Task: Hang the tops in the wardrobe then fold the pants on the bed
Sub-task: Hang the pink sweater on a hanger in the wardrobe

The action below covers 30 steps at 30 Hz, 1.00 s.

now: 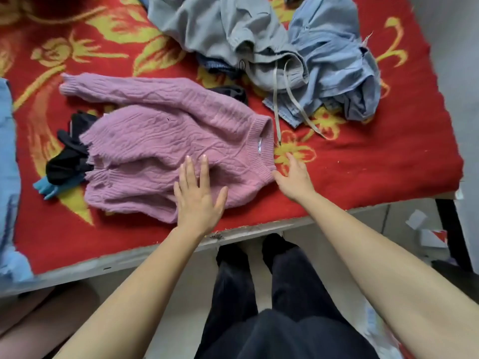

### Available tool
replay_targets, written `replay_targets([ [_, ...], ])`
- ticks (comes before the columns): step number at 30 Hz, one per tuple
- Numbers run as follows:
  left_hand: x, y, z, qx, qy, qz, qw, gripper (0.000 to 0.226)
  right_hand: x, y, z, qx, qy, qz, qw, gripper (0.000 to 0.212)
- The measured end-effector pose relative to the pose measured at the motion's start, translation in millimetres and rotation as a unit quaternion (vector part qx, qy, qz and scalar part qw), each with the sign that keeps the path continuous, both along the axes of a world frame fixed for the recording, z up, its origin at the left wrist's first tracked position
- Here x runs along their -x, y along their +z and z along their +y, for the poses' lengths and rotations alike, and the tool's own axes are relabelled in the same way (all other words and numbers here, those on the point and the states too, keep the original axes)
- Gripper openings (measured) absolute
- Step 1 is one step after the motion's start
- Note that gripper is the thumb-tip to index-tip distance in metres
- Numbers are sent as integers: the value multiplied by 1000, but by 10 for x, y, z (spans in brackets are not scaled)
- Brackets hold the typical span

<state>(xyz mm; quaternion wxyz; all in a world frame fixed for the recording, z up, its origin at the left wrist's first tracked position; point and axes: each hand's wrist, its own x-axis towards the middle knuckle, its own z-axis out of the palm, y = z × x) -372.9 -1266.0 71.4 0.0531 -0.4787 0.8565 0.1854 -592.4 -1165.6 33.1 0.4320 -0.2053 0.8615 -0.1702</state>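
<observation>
Sweater: pink cable knit, flat on the bed, collar toward the person's right, hem toward the left. One sleeve stretched along its far side.

Left hand: palm down on the sweater's near edge, fingers straight and spread wide, gripping nothing.
Right hand: just right of the collar, fingers straight and loosely apart over the blanket, thumb tip at the sweater's shoulder edge. Nothing held.

Step in hand (judged): taking up the sweater to hang it. Neither wardrobe nor hanger was in view.

Method notes:
- Pinch one shoulder seam on each side of the collar, not the body, so the knit would lift evenly and not stretch.
- Lift straight up; a loose knit likely sags, so a hand under the body should help.
- Drawstrings ended just beyond the collar; check they do not come along.
- Black cloth lay at the hem, partly tucked beneath; shake it free on lifting.

Count:
- Tops in plain view: 1 (the sweater).
- Grey pants: 1, crumpled beyond the sweater.
- Denim: right of the grey pants and beyond the collar; one piece or two, could not tell.
- Drawstring ends: 2.
- Teal item: 1, near the hem, below the black cloth.
- Pale blue cloth: 1, well left of the hem, cut by the frame edge.
- Hands: 2, both unladen.
</observation>
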Motion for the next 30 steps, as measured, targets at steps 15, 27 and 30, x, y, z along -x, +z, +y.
replay_targets([
  [15,307,-1934,-700,6,-180,-115,977,61,-436,-1749,-206,42,-407,-171,897,39],
  [27,2072,-1888,-1096,3,-195,-17,981,84,-479,-1980,-119,40,-299,-133,944,44],
  [30,2225,-1888,-1165,-13,-183,-33,982,61,-462,-1962,-149,38,-295,-146,944,48],
])
